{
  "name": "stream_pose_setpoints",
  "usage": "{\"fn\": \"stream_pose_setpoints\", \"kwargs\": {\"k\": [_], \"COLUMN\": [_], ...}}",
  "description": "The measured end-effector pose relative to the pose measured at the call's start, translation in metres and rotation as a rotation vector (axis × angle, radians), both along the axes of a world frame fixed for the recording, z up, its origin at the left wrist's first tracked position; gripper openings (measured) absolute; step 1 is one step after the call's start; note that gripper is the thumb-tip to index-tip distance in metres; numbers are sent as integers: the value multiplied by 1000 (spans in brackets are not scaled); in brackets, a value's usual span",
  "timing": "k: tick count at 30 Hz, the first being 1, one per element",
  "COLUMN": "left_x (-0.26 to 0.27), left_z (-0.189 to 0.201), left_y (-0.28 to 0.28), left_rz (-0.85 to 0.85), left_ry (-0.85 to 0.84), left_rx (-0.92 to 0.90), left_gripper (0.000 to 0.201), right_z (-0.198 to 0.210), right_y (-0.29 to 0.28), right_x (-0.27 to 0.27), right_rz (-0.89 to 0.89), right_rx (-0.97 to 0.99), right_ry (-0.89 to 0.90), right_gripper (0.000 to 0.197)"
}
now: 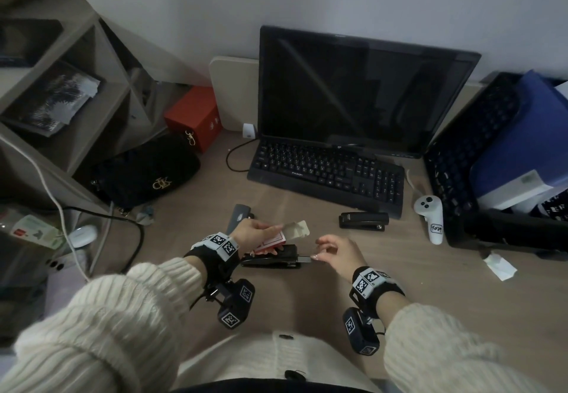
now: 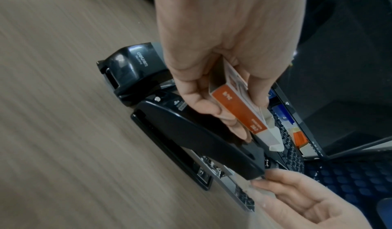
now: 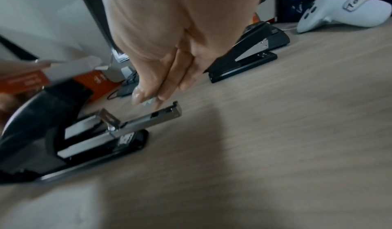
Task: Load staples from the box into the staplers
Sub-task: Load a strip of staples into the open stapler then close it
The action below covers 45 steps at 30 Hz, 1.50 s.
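Observation:
My left hand (image 1: 266, 236) (image 2: 235, 105) holds the orange-and-white staple box (image 1: 272, 241) (image 2: 239, 115) (image 3: 23, 81), its end flap open, just above a black stapler (image 1: 270, 260) (image 2: 191, 132) (image 3: 42, 128) on the desk. The stapler's metal staple tray (image 1: 303, 259) (image 3: 152, 117) is slid out to the right. My right hand (image 1: 318, 254) (image 3: 148, 98) (image 2: 259, 182) hovers at the tray's end, thumb and fingertips pinched on a small shiny piece that looks like a staple strip. A second black stapler (image 1: 364, 220) (image 3: 248, 55) lies shut, farther right.
Another dark stapler-like device (image 1: 239, 216) (image 2: 131, 68) lies behind my left hand. A keyboard (image 1: 325, 171) and monitor (image 1: 353, 85) stand at the back. A white controller (image 1: 430, 217), a black bag (image 1: 147, 171) and a paper scrap (image 1: 499, 265) lie around.

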<state>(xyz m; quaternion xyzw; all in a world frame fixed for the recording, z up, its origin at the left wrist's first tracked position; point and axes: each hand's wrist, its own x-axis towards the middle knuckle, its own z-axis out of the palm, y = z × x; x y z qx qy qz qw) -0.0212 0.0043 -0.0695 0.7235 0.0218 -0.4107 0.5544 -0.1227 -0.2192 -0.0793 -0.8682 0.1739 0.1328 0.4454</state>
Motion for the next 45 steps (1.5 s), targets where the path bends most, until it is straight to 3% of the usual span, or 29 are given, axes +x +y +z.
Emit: {"fn": "stream_pose_setpoints", "kwargs": {"k": [4, 10, 24, 40, 45], "left_x": [0, -1, -1, -2, -3], "left_z": [0, 1, 2, 9, 11], "left_y": [1, 0, -1, -2, -2], "left_rz": [-21, -10, 7, 24, 10], "left_ry": [-20, -31, -18, 4, -4], "left_rx": [4, -2, 19, 21, 35], "left_gripper": [36, 30, 35, 36, 34], "right_z": [-4, -7, -10, -18, -18], "right_y": [2, -3, -4, 7, 7], "right_x": [-3, -2, -2, 3, 2], "right_rz": [143, 292, 336, 331, 316], "right_rx": [-323, -529, -561, -498, -478], "right_ry": [43, 21, -7, 67, 85], "right_gripper": [28, 29, 19, 27, 40]}}
